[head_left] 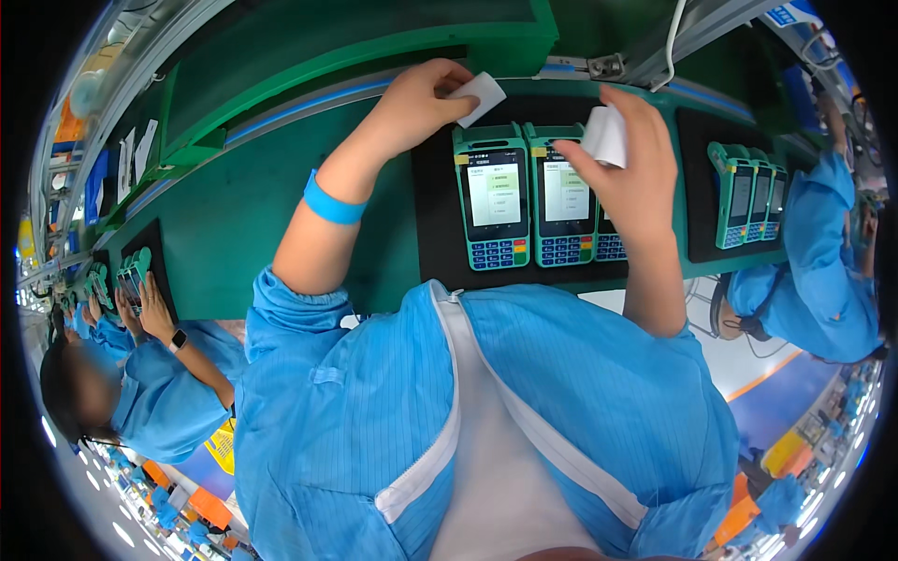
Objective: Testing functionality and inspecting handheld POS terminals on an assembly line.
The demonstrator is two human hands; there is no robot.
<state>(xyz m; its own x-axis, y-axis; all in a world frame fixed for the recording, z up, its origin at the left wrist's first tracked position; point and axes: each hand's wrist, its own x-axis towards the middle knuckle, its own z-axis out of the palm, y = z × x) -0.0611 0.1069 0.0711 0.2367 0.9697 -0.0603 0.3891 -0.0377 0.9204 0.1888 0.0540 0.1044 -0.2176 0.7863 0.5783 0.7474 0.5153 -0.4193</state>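
Observation:
My left hand [423, 105] pinches a piece of white paper [485, 97] above the far edge of the work mat; whether it is a loose slip or part of a roll I cannot tell. In my right hand [641, 173], a small white paper roll [606, 138] is gripped between thumb and fingers. Below and between the hands lie card payment terminals with green casings, lit screens and blue keypads. The left terminal [496, 196] is in full view. The middle terminal [564, 201] is partly covered by my right thumb. My right hand hides most of a third terminal [610, 247].
The terminals rest on a black mat [438, 224] on a green bench [224, 252]. A green shelf [374, 51] runs along the back. On the right, more terminals [748, 196] stand near a blue-sleeved person [814, 262]. Another person [168, 374] handles terminals at left.

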